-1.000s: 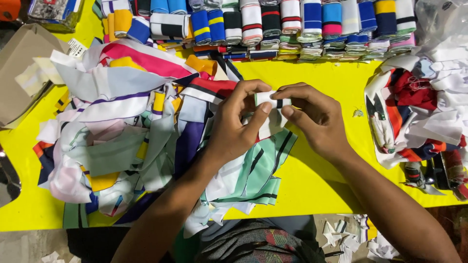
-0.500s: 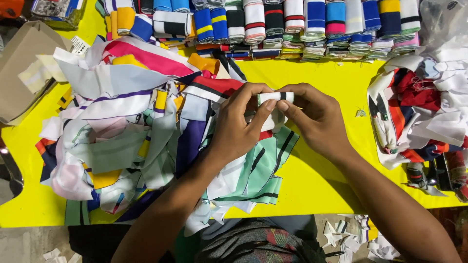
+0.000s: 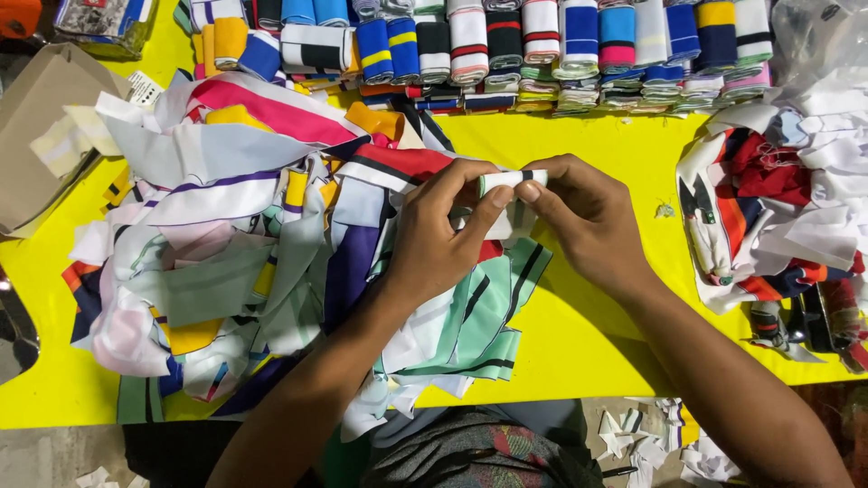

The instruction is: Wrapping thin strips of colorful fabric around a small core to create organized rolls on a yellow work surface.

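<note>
Little displacement is recorded since the earlier frames: both hands have remained raised at the same spot above the table, and the rolled strip has been drawn slightly more level between them.

Left hand [image 3: 448, 239]: the forearm is extended from the lower left, the wrist is bent inward, and the thumb and forefinger are pinched on the left end of the small white ribbed strip [image 3: 512, 179], which bears one dark stripe. Right hand [image 3: 583, 217]: the forearm is extended from the lower right, the fingers are curled, and the right end of the same strip is gripped by thumb and fingertips. The strip is held roughly horizontal, just above a mint and black striped fabric piece [image 3: 479, 316].

A loose heap of multicoloured fabric pieces [image 3: 226, 235] is spread over the left half of the yellow table [image 3: 588, 343]. A row of folded striped collar bands [image 3: 506, 45] is ranged along the far edge. A second heap of white, red and navy pieces [image 3: 778, 199] lies at the right, with a small pair of thread snips [image 3: 701, 221] resting on it. A brown cardboard box [image 3: 41, 126] stands at the left edge.
</note>
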